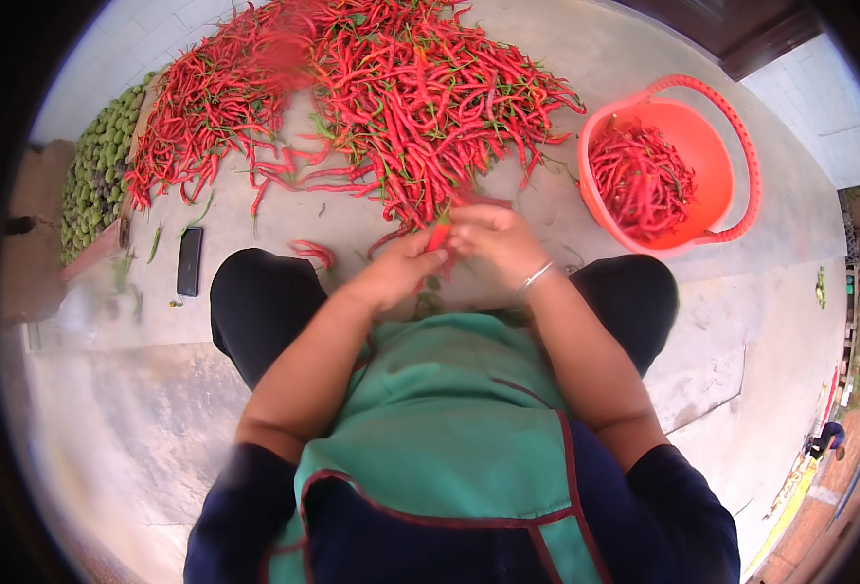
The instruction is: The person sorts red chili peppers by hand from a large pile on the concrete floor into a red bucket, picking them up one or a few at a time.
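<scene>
One large heap of long, thin red chillies (440, 97), too many to count, lies toward the far edge of the pale concrete floor (761, 311). One mound of small, roundish green fruits (99, 165), also uncountable, sits at the floor's left edge, nearer which lies one black rectangular phone (190, 263). One round red plastic bucket (714, 180), toward the right edge, contains one uncountable batch of chillies. Two bare hands, one left hand (403, 270) and one right hand (503, 240); one silver metal bracelet (537, 275); one green cloth apron (449, 419).
</scene>
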`<state>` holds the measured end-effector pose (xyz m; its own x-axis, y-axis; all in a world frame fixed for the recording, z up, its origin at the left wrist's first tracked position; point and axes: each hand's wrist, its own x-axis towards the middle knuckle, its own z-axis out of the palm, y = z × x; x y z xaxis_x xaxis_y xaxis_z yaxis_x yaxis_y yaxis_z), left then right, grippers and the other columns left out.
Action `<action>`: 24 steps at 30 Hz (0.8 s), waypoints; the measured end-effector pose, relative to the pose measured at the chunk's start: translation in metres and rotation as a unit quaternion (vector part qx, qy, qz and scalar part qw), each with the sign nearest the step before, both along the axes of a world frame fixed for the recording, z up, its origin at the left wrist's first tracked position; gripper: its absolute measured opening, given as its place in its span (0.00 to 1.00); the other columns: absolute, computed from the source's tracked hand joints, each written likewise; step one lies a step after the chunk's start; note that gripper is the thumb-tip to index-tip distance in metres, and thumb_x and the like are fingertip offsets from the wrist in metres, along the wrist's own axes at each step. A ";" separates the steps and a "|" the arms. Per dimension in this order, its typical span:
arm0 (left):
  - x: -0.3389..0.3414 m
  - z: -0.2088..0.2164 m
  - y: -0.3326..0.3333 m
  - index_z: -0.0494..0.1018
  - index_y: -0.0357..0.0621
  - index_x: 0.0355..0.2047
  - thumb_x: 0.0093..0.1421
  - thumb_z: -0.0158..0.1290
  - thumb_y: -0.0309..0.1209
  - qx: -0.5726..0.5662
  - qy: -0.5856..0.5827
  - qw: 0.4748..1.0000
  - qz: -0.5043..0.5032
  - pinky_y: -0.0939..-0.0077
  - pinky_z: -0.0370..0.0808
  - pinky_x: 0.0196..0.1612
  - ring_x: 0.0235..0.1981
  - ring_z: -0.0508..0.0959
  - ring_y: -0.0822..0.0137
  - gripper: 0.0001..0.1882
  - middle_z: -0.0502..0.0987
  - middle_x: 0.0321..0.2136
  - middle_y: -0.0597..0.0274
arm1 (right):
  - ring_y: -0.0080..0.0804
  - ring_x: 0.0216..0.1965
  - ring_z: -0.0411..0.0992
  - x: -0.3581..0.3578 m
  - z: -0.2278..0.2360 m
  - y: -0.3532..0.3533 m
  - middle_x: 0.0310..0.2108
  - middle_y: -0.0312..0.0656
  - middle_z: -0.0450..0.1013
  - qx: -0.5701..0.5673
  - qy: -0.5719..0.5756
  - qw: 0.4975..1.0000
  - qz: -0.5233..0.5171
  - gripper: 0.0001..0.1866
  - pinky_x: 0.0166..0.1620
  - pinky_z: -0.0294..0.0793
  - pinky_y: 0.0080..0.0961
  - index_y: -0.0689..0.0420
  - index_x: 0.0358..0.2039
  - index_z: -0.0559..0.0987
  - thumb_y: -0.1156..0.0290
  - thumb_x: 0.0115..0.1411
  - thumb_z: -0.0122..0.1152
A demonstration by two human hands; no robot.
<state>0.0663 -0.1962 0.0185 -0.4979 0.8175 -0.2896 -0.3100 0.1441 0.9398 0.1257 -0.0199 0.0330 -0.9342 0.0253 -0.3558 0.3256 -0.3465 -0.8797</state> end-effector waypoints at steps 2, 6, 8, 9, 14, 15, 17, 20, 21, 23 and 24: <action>-0.004 0.002 -0.001 0.63 0.41 0.49 0.62 0.41 0.26 -0.011 -0.114 0.993 0.004 0.72 0.70 0.45 0.40 0.73 0.69 0.15 0.72 0.38 0.63 | 0.24 0.34 0.72 -0.002 0.005 0.002 0.36 0.42 0.72 -0.055 -0.033 0.997 -0.037 0.16 0.38 0.73 0.18 0.65 0.46 0.70 0.75 0.57 0.53; -0.005 -0.007 -0.005 0.65 0.42 0.47 0.61 0.42 0.28 0.039 -0.229 0.972 -0.012 0.70 0.71 0.44 0.38 0.74 0.68 0.13 0.72 0.34 0.64 | 0.20 0.29 0.70 -0.005 -0.003 0.001 0.30 0.39 0.73 -0.066 -0.032 0.995 -0.065 0.14 0.33 0.71 0.14 0.65 0.43 0.72 0.74 0.57 0.54; -0.005 -0.011 -0.004 0.66 0.43 0.46 0.61 0.43 0.29 0.031 -0.240 0.970 0.002 0.69 0.72 0.44 0.37 0.74 0.68 0.13 0.72 0.33 0.65 | 0.18 0.26 0.69 -0.004 -0.016 0.001 0.27 0.37 0.73 -0.031 -0.031 0.999 -0.001 0.13 0.30 0.69 0.13 0.65 0.41 0.74 0.73 0.56 0.55; -0.006 -0.010 -0.003 0.66 0.43 0.45 0.61 0.43 0.30 0.021 -0.234 0.972 0.001 0.69 0.72 0.43 0.37 0.74 0.68 0.12 0.72 0.33 0.65 | 0.18 0.25 0.68 -0.004 -0.019 -0.001 0.26 0.36 0.73 -0.014 -0.032 0.999 -0.008 0.13 0.29 0.68 0.12 0.64 0.40 0.74 0.72 0.56 0.56; -0.004 -0.001 0.004 0.67 0.42 0.42 0.62 0.43 0.31 -0.019 -0.187 0.982 0.013 0.74 0.72 0.40 0.37 0.74 0.70 0.11 0.72 0.33 0.65 | 0.17 0.24 0.68 -0.001 -0.025 -0.002 0.25 0.36 0.73 0.131 -0.004 0.991 -0.014 0.12 0.28 0.67 0.14 0.63 0.38 0.76 0.71 0.54 0.58; -0.005 -0.004 0.004 0.67 0.42 0.42 0.62 0.43 0.31 -0.054 -0.159 0.985 0.051 0.76 0.72 0.39 0.36 0.74 0.71 0.10 0.72 0.32 0.65 | 0.17 0.24 0.68 0.000 -0.026 0.000 0.25 0.36 0.73 0.176 0.002 0.984 -0.006 0.13 0.28 0.67 0.14 0.64 0.38 0.76 0.70 0.54 0.58; -0.010 -0.014 0.004 0.67 0.42 0.42 0.62 0.42 0.31 -0.122 -0.099 0.980 0.124 0.78 0.71 0.36 0.33 0.74 0.72 0.10 0.72 0.30 0.65 | 0.17 0.25 0.68 0.004 -0.029 0.006 0.26 0.37 0.74 0.265 0.017 0.964 0.013 0.14 0.29 0.68 0.16 0.64 0.39 0.75 0.69 0.54 0.59; -0.015 -0.024 0.002 0.67 0.44 0.41 0.63 0.42 0.34 -0.168 0.020 0.984 0.046 0.82 0.67 0.26 0.23 0.68 0.76 0.11 0.68 0.22 0.69 | 0.17 0.25 0.69 0.023 -0.036 0.010 0.27 0.37 0.74 0.528 0.119 0.794 0.278 0.16 0.30 0.69 0.17 0.64 0.41 0.74 0.68 0.53 0.59; -0.014 -0.023 0.003 0.67 0.44 0.41 0.63 0.42 0.35 -0.182 0.061 0.981 0.016 0.82 0.66 0.25 0.21 0.67 0.77 0.11 0.67 0.21 0.69 | 0.17 0.26 0.69 0.022 -0.034 0.007 0.27 0.37 0.74 0.460 0.098 0.862 0.190 0.16 0.31 0.69 0.17 0.64 0.41 0.74 0.68 0.53 0.59; -0.008 -0.023 0.006 0.67 0.44 0.40 0.63 0.42 0.36 -0.158 0.070 0.984 -0.035 0.83 0.64 0.23 0.20 0.65 0.78 0.11 0.66 0.21 0.69 | 0.17 0.26 0.69 0.017 -0.026 -0.005 0.27 0.36 0.74 0.300 0.052 0.953 0.007 0.17 0.31 0.70 0.16 0.64 0.40 0.74 0.67 0.53 0.59; -0.003 -0.023 0.007 0.67 0.44 0.39 0.63 0.42 0.36 -0.147 0.073 0.985 -0.059 0.84 0.63 0.22 0.20 0.65 0.78 0.10 0.66 0.21 0.70 | 0.18 0.27 0.70 0.009 -0.025 -0.002 0.26 0.36 0.73 0.144 -0.030 0.989 -0.003 0.15 0.32 0.70 0.17 0.63 0.39 0.75 0.67 0.54 0.59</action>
